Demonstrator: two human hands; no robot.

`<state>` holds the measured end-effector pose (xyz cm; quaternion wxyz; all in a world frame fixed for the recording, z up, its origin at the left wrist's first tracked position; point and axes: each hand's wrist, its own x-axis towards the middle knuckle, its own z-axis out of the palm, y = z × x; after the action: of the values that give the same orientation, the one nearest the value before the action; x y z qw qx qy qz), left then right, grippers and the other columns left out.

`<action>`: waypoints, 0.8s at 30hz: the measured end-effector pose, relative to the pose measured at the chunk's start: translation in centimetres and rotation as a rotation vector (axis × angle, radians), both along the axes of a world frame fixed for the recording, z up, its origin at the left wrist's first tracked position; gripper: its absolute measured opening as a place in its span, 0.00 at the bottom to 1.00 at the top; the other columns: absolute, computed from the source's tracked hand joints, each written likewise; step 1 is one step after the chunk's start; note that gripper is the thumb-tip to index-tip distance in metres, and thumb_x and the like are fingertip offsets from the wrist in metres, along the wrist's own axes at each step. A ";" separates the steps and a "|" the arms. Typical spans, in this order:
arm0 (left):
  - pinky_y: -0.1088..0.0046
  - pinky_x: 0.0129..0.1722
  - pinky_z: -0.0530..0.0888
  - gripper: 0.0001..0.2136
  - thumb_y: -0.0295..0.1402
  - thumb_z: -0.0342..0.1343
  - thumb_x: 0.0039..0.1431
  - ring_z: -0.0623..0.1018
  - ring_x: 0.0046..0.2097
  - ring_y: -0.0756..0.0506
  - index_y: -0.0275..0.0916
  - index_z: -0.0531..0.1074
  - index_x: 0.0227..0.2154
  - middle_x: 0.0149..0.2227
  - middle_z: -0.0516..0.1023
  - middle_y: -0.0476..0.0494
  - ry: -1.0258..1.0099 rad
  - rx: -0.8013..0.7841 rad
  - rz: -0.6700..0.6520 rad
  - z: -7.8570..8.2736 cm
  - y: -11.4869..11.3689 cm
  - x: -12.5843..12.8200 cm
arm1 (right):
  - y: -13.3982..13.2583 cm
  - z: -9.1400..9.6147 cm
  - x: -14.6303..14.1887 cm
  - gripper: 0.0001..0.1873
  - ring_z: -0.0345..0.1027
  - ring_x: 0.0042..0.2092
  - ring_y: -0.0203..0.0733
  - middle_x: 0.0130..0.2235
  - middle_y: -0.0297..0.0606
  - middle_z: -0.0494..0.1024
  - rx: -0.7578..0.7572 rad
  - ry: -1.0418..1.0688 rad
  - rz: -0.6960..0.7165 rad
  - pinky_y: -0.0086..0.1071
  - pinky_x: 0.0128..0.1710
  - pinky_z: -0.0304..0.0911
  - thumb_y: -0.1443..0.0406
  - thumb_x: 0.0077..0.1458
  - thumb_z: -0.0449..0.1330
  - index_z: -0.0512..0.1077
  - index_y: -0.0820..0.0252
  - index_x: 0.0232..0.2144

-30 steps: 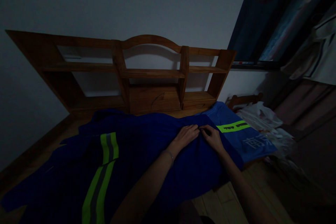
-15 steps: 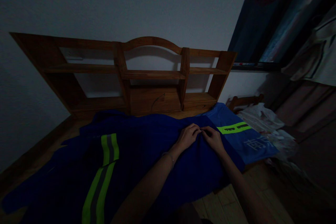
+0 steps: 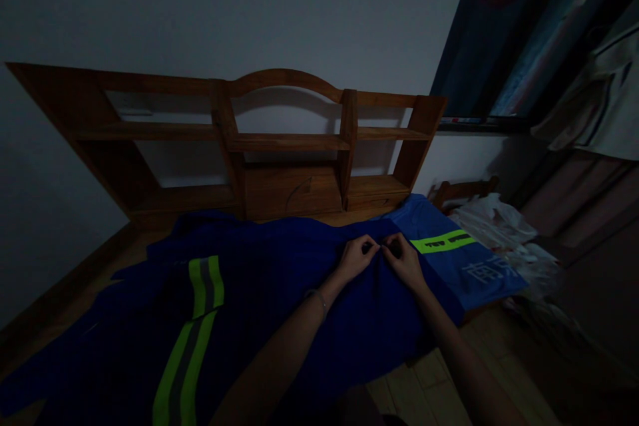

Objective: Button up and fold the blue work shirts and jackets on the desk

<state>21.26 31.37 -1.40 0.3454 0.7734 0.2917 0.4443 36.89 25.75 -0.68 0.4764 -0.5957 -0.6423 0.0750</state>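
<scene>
A dark blue work jacket with yellow-green and grey reflective bands lies spread out before me. Near its right-hand part, my left hand pinches the cloth between thumb and fingertips. My right hand is closed in a like pinch, its fingertips almost meeting those of the left. A crease runs down the cloth below the fingers. Whether a small fastener sits between the fingertips is too dark to tell. A lighter blue garment with a yellow-green band and pale characters lies just right of the jacket.
Behind the jacket stands a wooden headboard with shelves, against the pale wall. White plastic bags lie at the right beside a wooden chair back. A pale garment hangs before the dark window.
The fingers of my left hand have shifted a little, showing a wider gap in the pinch. Both hands stay at the same spot on the jacket. The view has shifted slightly.
</scene>
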 end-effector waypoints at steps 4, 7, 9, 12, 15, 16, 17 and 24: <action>0.74 0.42 0.71 0.08 0.36 0.52 0.58 0.76 0.38 0.49 0.38 0.73 0.33 0.35 0.77 0.47 0.004 -0.016 -0.012 -0.1 0.0 0.0 | 0.0 0.1 0.0 0.07 0.67 0.35 0.40 0.35 0.36 0.74 -0.012 -0.001 0.005 0.31 0.37 0.61 0.60 0.56 0.53 0.65 0.57 0.34; 0.74 0.42 0.71 0.08 0.35 0.53 0.58 0.76 0.38 0.48 0.37 0.73 0.33 0.34 0.77 0.46 -0.013 -0.047 -0.057 0.0 0.1 0.0 | -0.1 0.2 0.0 0.09 0.67 0.34 0.40 0.35 0.36 0.74 -0.004 0.000 -0.009 0.31 0.36 0.61 0.58 0.57 0.52 0.66 0.57 0.34; 0.74 0.41 0.72 0.08 0.35 0.53 0.58 0.76 0.38 0.48 0.37 0.73 0.32 0.34 0.77 0.46 -0.031 -0.076 -0.088 -0.1 0.2 0.0 | -0.1 0.2 0.0 0.10 0.67 0.34 0.40 0.33 0.35 0.74 0.004 -0.001 -0.030 0.31 0.35 0.60 0.57 0.58 0.52 0.67 0.57 0.34; 0.74 0.41 0.71 0.08 0.35 0.53 0.57 0.76 0.38 0.48 0.37 0.73 0.33 0.34 0.77 0.47 -0.044 -0.076 -0.098 0.0 0.2 0.0 | -0.1 0.2 0.2 0.13 0.67 0.34 0.41 0.32 0.36 0.74 0.015 0.040 -0.086 0.31 0.35 0.60 0.56 0.59 0.50 0.68 0.57 0.33; 0.74 0.42 0.70 0.07 0.35 0.53 0.58 0.75 0.38 0.49 0.38 0.72 0.33 0.35 0.77 0.48 -0.009 0.016 -0.104 0.3 -0.1 -0.2 | -0.2 0.3 0.4 0.16 0.68 0.33 0.41 0.30 0.35 0.75 0.014 0.109 -0.130 0.31 0.35 0.59 0.54 0.61 0.48 0.69 0.57 0.32; 0.74 0.42 0.70 0.06 0.35 0.52 0.58 0.75 0.39 0.49 0.38 0.72 0.33 0.35 0.76 0.48 0.011 0.049 -0.104 0.5 -0.2 -0.3 | -0.2 0.3 0.4 0.17 0.68 0.33 0.41 0.30 0.35 0.75 0.014 0.124 -0.134 0.31 0.36 0.59 0.54 0.61 0.47 0.69 0.57 0.32; 0.74 0.42 0.70 0.06 0.34 0.52 0.58 0.75 0.39 0.49 0.38 0.71 0.33 0.36 0.76 0.47 0.030 0.074 -0.103 0.7 -0.4 -0.3 | -0.3 0.3 0.4 0.18 0.68 0.33 0.41 0.30 0.35 0.75 0.015 0.135 -0.135 0.31 0.36 0.60 0.53 0.61 0.47 0.69 0.57 0.32; 0.75 0.42 0.69 0.06 0.32 0.50 0.59 0.75 0.38 0.49 0.39 0.71 0.35 0.35 0.76 0.49 0.086 0.078 -0.111 1.3 -0.8 -0.5 | -0.2 0.1 0.4 0.20 0.68 0.32 0.41 0.31 0.37 0.75 -0.003 0.166 -0.115 0.31 0.33 0.60 0.52 0.62 0.45 0.70 0.57 0.34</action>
<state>20.79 30.52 -0.15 0.3262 0.8198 0.2455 0.4016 37.28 25.54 -0.57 0.5306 -0.6241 -0.5652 0.0976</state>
